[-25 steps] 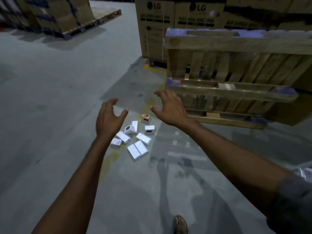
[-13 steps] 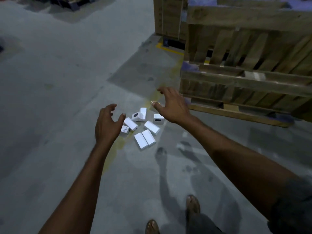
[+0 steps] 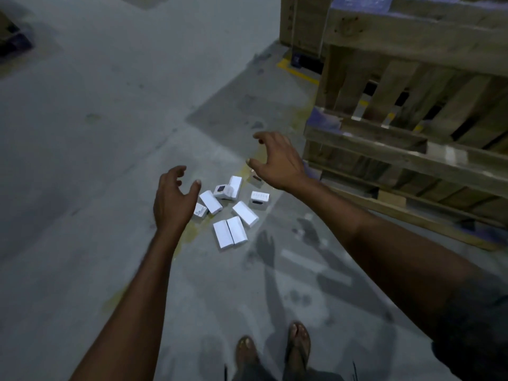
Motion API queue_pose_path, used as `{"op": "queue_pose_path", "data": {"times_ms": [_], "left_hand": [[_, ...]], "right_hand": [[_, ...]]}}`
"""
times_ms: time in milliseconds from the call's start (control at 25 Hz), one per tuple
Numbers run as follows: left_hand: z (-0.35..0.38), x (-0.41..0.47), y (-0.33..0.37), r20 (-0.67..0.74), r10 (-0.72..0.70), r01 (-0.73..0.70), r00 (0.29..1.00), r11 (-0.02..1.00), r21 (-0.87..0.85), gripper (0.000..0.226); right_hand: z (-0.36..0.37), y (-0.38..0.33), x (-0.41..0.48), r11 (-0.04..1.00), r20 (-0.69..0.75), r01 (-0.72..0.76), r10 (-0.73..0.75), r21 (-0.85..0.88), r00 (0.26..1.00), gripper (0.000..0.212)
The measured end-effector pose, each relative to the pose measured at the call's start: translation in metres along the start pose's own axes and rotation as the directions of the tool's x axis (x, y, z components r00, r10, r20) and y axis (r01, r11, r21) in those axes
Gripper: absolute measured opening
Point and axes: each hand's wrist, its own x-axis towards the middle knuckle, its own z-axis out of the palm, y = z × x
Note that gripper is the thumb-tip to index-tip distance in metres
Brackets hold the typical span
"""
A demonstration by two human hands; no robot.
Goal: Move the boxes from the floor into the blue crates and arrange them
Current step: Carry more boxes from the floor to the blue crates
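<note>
Several small white boxes [image 3: 230,232] lie scattered on the grey concrete floor [image 3: 82,160] in the middle of the head view. One small box [image 3: 200,210] is partly hidden behind my left hand. My left hand [image 3: 173,200] hovers above the left side of the pile, fingers loosely spread, holding nothing. My right hand [image 3: 277,163] hovers above the far right of the pile, fingers loosely curved and empty. No blue crate is in view.
Stacked wooden pallets [image 3: 412,119] stand on edge at the right, close to the boxes. A cardboard carton [image 3: 301,26] sits behind them on a yellow floor line [image 3: 298,74]. My two sandalled feet [image 3: 275,350] show at the bottom.
The view has tilted further down and closer to the boxes. Both hands stay spread above the pile, and my feet have come into view.
</note>
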Motion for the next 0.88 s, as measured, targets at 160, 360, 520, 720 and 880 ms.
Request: {"op": "queue_pose_path", "data": {"times_ms": [160,360,520,720,880], "left_hand": [[0.022,0.026,0.011,0.000,-0.003,0.003,1.000,1.000,-0.005,0.044],[0.081,0.062,-0.015,0.042,-0.023,0.024,0.999,1.000,-0.005,0.043],[0.148,0.082,-0.057,0.110,-0.047,0.045,0.993,0.999,0.018,0.043],[0.242,0.104,-0.112,0.172,-0.110,0.096,0.979,0.992,0.084,0.045],[0.341,0.133,-0.189,0.203,-0.123,0.096,0.972,0.986,0.137,0.047]], "right_hand": [[-0.011,0.019,0.039,1.000,0.005,-0.013,0.013,0.013,1.000,0.062],[0.027,0.067,0.076,1.000,0.039,-0.009,0.009,0.017,0.999,0.062],[0.085,0.130,0.098,0.998,0.067,-0.059,0.059,0.007,0.996,0.060],[0.164,0.218,0.121,0.996,0.150,-0.094,0.091,0.008,0.984,0.059],[0.249,0.297,0.147,0.998,0.242,-0.057,0.058,-0.010,0.969,0.064]]}}
